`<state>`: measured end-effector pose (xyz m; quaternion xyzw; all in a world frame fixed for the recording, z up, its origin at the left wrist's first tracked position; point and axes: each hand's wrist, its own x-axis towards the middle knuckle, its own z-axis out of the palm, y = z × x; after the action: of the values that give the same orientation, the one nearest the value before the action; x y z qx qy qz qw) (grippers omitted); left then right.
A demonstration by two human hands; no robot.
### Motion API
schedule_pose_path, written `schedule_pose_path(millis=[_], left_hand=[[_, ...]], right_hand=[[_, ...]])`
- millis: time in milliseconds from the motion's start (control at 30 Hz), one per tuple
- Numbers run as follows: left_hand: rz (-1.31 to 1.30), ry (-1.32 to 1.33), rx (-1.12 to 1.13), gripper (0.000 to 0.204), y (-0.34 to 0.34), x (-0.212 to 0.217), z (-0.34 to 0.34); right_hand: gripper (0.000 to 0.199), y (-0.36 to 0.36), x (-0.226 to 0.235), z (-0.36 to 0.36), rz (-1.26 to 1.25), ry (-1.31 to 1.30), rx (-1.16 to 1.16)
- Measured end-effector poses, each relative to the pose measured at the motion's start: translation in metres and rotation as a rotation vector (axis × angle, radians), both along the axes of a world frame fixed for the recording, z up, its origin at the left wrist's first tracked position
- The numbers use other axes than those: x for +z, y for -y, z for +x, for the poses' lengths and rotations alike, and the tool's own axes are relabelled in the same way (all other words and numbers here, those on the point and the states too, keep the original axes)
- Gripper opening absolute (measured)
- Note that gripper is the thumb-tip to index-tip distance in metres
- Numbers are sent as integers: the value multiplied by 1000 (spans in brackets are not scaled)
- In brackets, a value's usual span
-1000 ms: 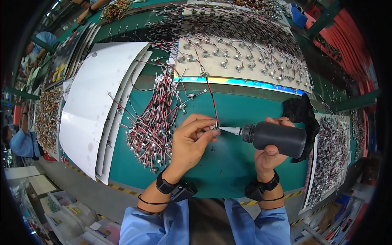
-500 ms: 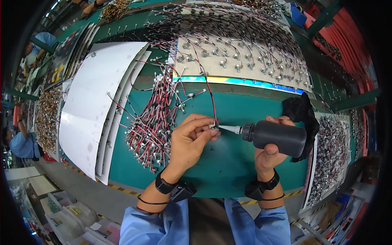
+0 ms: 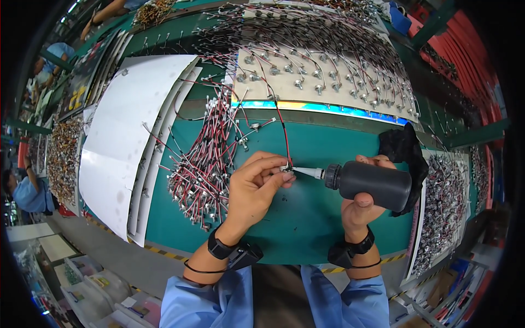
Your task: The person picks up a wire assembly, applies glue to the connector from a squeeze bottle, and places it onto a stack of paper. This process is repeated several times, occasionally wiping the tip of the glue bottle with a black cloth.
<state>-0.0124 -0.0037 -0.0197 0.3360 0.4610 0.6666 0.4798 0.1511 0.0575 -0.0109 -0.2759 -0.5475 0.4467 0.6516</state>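
Observation:
My left hand (image 3: 253, 188) pinches a small metal potentiometer (image 3: 288, 169) between thumb and fingertips. Red and black wires (image 3: 284, 128) run up from it toward the board behind. My right hand (image 3: 361, 208) is wrapped round a black squeeze bottle (image 3: 374, 185), which lies nearly level and points left. Its pale tapered nozzle (image 3: 307, 171) reaches the potentiometer at my left fingertips; whether the tip touches it or any liquid comes out is too small to tell. To the left of my left hand lies a heap of wired potentiometers (image 3: 199, 180).
A cream board (image 3: 262, 95) bearing rows of wired potentiometers spans the back of the green mat (image 3: 322, 235). White sheets (image 3: 131, 131) stand at the left. A black cloth (image 3: 418, 164) lies beyond the bottle; a tray of metal parts (image 3: 443, 213) is at the right. Co-workers are at the far left.
Both my hands, the bottle and the potentiometer have stayed practically in place. At the top left, a co-worker's arm has moved down and to the left.

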Motion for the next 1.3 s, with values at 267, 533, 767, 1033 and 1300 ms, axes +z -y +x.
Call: schedule_pose_path(millis=[267,533,767,1033,1300], left_hand=[[-1,5,0,18,1,-1,0],[-9,11,-4,19,1,-2,2],[10,2,7,19,-3,-3,0],[180,-231,150,21,14,51,-40],[3,-651,599,21,10,110,-213]], right_hand=[[79,0,0,2,-8,7,-2],[78,-5,-6,1,3,12,-31],[53,-39,-22,-1,-210,-96,-84],[25,-59,-49,9,-567,-444,137],[26,-54,-43,7,-616,-421,41]])
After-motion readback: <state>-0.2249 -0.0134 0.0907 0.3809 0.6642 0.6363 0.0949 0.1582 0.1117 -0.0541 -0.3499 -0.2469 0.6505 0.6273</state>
